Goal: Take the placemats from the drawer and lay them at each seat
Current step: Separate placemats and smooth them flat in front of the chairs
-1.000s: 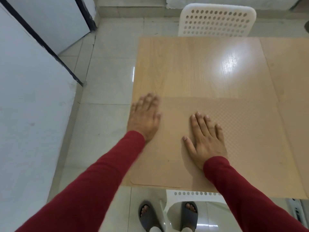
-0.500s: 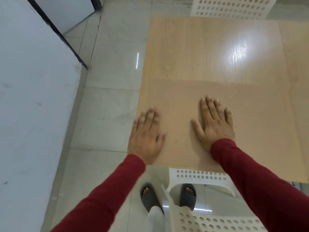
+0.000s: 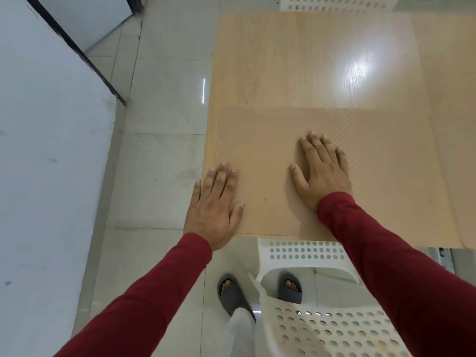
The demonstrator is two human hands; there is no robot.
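A view from above, looking down at a person's two hands on a light wood table [image 3: 296, 60]. The table's right part runs out of view, so its full width is hidden.

One tan placemat [image 3: 270, 150] lies flat at the near seat, its front edge close along the table's near edge and its left edge just inside the table's left edge. A faint woven pattern shows on its right part; elsewhere the surface is too smooth to make out any texture. A second tan sheet [image 3: 453, 150], likely another placemat, lies just to the right and is cut off by the picture's edge. A similar pale sheet shows at the far right of the table, also cut off.

The left hand [image 3: 213, 210] lies flat with fingers straight and close together, at the mat's near left corner; part of the hand hangs past the table's side over the floor. The right hand [image 3: 322, 171] lies palm down on the middle of the mat, fingers straight and slightly spread, holding nothing. Both arms wear dark red sleeves.

Two white chairs with round holes show: one [image 3: 309, 331] tucked in below the near edge, partly hidden by the right arm, one [image 3: 334, 3] at the far side with only its top strip visible. Two feet in grey sandals [image 3: 231, 295] stand on pale floor tiles [image 3: 159, 150]. A white wall [image 3: 38, 176] fills the left.
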